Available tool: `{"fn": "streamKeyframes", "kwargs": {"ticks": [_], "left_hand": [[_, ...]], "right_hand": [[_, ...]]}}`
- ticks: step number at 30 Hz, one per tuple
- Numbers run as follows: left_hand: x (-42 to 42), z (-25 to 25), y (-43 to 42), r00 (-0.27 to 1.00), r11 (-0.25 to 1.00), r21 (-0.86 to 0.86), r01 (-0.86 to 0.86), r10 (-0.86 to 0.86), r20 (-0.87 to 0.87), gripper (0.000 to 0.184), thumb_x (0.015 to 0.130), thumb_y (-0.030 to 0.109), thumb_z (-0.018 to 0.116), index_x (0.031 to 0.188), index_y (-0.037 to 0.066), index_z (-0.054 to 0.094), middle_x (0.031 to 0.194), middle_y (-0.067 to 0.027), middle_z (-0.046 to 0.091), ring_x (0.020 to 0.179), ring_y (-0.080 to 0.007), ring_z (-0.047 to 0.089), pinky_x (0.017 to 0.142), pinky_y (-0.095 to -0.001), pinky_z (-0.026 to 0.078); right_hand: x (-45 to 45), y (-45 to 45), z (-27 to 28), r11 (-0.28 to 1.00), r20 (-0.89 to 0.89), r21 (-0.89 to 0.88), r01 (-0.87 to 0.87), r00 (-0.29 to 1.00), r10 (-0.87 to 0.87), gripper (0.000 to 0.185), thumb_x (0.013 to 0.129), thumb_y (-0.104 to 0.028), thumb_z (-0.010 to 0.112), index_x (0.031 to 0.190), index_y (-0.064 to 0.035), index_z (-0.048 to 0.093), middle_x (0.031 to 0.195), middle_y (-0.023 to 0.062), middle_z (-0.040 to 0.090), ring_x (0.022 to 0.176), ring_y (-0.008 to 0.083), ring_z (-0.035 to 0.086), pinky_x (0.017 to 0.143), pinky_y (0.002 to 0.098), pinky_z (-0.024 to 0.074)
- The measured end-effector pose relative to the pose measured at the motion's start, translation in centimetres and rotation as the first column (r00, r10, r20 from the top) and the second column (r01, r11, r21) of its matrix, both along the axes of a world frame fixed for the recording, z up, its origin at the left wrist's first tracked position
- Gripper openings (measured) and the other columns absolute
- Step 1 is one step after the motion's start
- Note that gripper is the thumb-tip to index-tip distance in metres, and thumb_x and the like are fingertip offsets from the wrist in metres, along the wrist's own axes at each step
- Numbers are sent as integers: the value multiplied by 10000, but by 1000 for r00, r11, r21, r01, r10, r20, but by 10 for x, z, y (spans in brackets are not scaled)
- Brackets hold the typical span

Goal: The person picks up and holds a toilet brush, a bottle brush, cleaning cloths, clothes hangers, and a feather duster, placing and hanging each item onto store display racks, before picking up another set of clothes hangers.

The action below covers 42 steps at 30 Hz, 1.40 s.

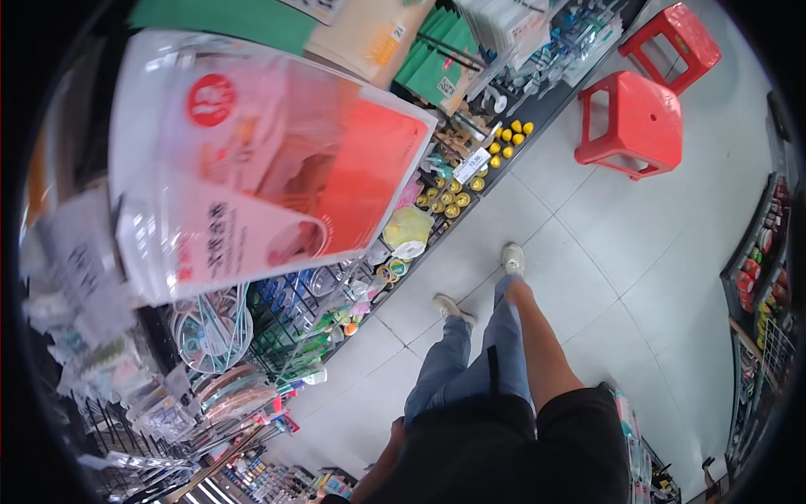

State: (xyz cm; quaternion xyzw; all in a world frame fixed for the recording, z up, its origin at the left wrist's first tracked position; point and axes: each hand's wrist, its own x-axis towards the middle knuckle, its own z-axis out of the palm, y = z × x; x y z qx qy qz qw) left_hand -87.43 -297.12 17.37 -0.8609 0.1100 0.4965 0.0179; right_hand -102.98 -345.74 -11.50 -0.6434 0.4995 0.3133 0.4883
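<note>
My right arm hangs down beside my jeans (443, 361), and my right hand (520, 294) is at its far end against the leg. Its fingers are too small and foreshortened to make out. Only a sliver of my left hand (396, 431) shows at my left hip, mostly hidden by the black shirt (470, 445). Close to the camera, a clear plastic package (369, 176) with red and pink print hangs on the shelf rack. Neither hand touches it.
Two red plastic stools (638, 126) stand on the tiled floor (579, 260) ahead. Along the left runs a packed shelf with yellow-capped items (449, 199), a price tag (471, 165) and ribbon-like spools (214, 332). Another stocked shelf (760, 277) lines the right.
</note>
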Motion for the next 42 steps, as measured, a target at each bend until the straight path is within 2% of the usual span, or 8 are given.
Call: {"fn": "streamKeyframes", "kwargs": {"ticks": [3, 14, 17, 21, 25, 28, 36, 42], "left_hand": [[4, -33, 25, 998, 989, -129, -66, 68, 5, 331, 773, 282, 606, 886, -27, 649, 866, -220, 663, 808, -318, 639, 706, -421, 479], [-12, -71, 57, 981, 981, 10, -193, 193, 16, 415, 742, 320, 643, 1036, 28, 667, 1009, -223, 654, 985, -368, 620, 858, -447, 482], [-26, -104, 121, 979, 973, -158, -169, 185, 91, 411, 741, 319, 649, 1036, 33, 671, 1039, -230, 643, 1007, -372, 611, 887, -449, 476], [-59, -104, 180, 869, 819, -461, -342, 463, 177, 368, 760, 312, 641, 953, 2, 684, 937, -226, 667, 909, -381, 642, 790, -435, 503], [-110, -137, 240, 730, 703, -377, -603, 677, 96, 345, 779, 304, 616, 860, -26, 670, 847, -237, 666, 798, -346, 663, 688, -442, 489], [-152, -165, 288, 679, 656, -327, -680, 732, 56, 342, 778, 299, 602, 821, -36, 660, 813, -247, 660, 763, -316, 666, 653, -443, 476], [-193, -164, 334, 544, 500, -398, -769, 839, 2, 334, 766, 285, 592, 828, -36, 665, 812, -243, 661, 770, -301, 668, 658, -427, 477], [-159, -197, 344, 501, 351, -670, -654, 865, -36, 330, 758, 275, 585, 834, -35, 668, 811, -241, 662, 775, -290, 668, 661, -415, 478]], "right_hand": [[-29, -1, 40, 994, -39, -14, -106, 994, 106, 328, 813, -158, 501, 1090, -27, 616, 1118, 201, 620, 1054, 345, 597, 874, 423, 499], [19, 15, 108, 904, 15, -328, -275, 955, 296, 329, 805, -179, 514, 1066, -12, 622, 1102, 213, 621, 1054, 357, 584, 897, 427, 480], [49, 57, 69, 815, 58, -433, -384, 891, 450, 354, 810, -295, 545, 994, -13, 654, 1085, 206, 630, 1028, 356, 597, 899, 435, 476], [95, 144, 104, 538, -4, -462, -705, 608, 794, 370, 823, -349, 539, 961, -31, 671, 1073, 182, 642, 1016, 327, 609, 883, 435, 483], [113, 254, 121, 735, 227, -374, -565, 713, 664, 281, 803, -319, 541, 921, -119, 699, 1027, 161, 656, 980, 323, 618, 865, 417, 494], [136, 307, 132, 548, 219, -379, -746, 504, 836, 258, 797, -309, 564, 923, -135, 707, 995, 123, 670, 940, 311, 625, 821, 412, 506], [211, 326, 145, 409, 141, -609, -679, 416, 899, 266, 793, -319, 556, 875, -125, 719, 945, 128, 676, 920, 300, 630, 813, 412, 507], [227, 358, 152, 372, 113, -502, -781, 367, 923, 280, 795, -332, 563, 889, -120, 719, 929, 131, 679, 892, 319, 631, 822, 419, 502]]}}
